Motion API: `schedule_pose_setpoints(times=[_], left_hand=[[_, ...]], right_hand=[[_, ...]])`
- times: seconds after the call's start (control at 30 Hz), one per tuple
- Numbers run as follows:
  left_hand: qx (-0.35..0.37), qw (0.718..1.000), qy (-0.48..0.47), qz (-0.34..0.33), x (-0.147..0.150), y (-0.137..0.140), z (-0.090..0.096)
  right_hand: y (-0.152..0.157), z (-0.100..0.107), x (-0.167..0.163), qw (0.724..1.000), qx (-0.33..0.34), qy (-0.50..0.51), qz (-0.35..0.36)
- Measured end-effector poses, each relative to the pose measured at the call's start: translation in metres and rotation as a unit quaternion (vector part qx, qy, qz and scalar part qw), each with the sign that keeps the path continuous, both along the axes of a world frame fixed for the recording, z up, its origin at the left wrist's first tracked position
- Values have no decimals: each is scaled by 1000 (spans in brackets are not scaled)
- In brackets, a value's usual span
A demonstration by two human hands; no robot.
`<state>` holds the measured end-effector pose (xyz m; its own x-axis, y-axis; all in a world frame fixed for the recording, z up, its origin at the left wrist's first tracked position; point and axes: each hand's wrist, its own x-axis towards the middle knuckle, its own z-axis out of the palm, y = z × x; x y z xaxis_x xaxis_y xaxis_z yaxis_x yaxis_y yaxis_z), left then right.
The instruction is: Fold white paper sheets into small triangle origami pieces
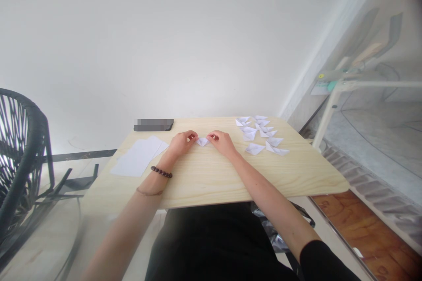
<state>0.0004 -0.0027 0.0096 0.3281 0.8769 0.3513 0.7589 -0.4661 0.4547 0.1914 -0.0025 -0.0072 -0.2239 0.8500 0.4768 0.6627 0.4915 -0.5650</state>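
A small folded white paper (202, 142) is held over the middle of the wooden table, its lower edge coming to a point. My left hand (184, 142) pinches its left corner between thumb and fingers. On the opposite corner, my right hand (221, 141) does the same. Several folded paper boats (254, 148) stand in loose rows to the right of my right hand. Beside my left forearm lies a spread of flat white paper sheets (138, 158).
At the table's (204, 184) back left lies a dark flat object (153, 125), partly blurred out. A black woven chair (26, 149) stands to the left. The white wall (198, 52) rises behind the table, and a white metal frame (329, 109) is at the right.
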Motion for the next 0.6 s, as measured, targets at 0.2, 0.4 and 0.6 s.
schedule_pose_setpoints(times=[0.2, 0.4, 0.6], left_hand=[[4, 999, 19, -43, 3, -3, 2], [-3, 997, 57, -46, 5, -7, 4], [7, 996, 73, -45, 7, -11, 6]], right_hand=[[0, -1, -2, 999, 23, -24, 6], [-6, 4, -4, 998, 15, -53, 13], [-11, 7, -8, 995, 31, -96, 22]])
